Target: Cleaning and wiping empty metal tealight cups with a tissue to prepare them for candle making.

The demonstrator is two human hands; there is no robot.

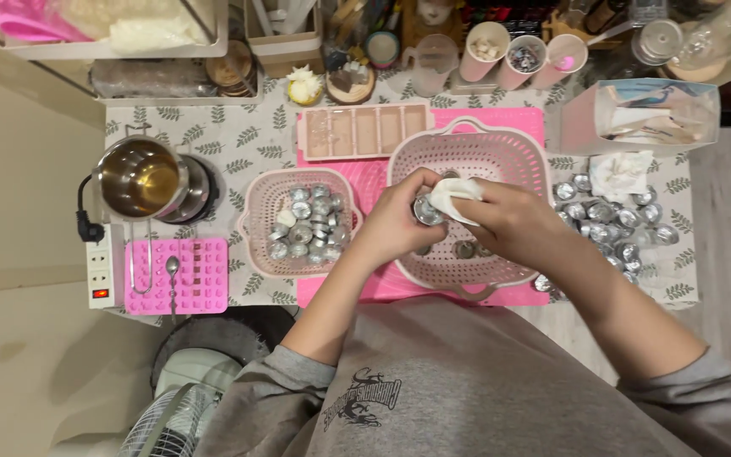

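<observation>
- Grey sweatshirt (433, 381) with a dark print fills the bottom of the head view, closest to the lens; both sleeves reach forward over the counter (239, 140).
- Left hand (395, 224) curled shut around a small silver tealight cup (426, 211), held over the big pink basket (518, 152).
- Right hand (509, 222) pinching a white cloth (454, 193), cloth pressed against the cup's top; hands touching each other.
- Cup sits in the air above the basket's middle, not resting on it.
- Big basket lies on a bright pink mat (522, 123); a few more cups visible on its floor under the hands.
- Smaller pink basket (255, 224) just left of the hands, loaded with silver cups.
- Loose pile of silver cups (615, 220) on the counter to the right, crumpled white tissue (619, 173) just behind it.
- Pink rectangular mould tray (364, 129) behind the baskets.
- Steel pot (141, 178) far left on a small hot plate, yellowish liquid inside.
- Pink silicone mould (200, 275) below the pot, a spoon (172, 275) lying on it; white power strip (100, 267) at its left edge.
- Three pink tumblers (522, 55) at the back, contents too small to tell.
- Fan grille (167, 423) at bottom left, below counter level.
</observation>
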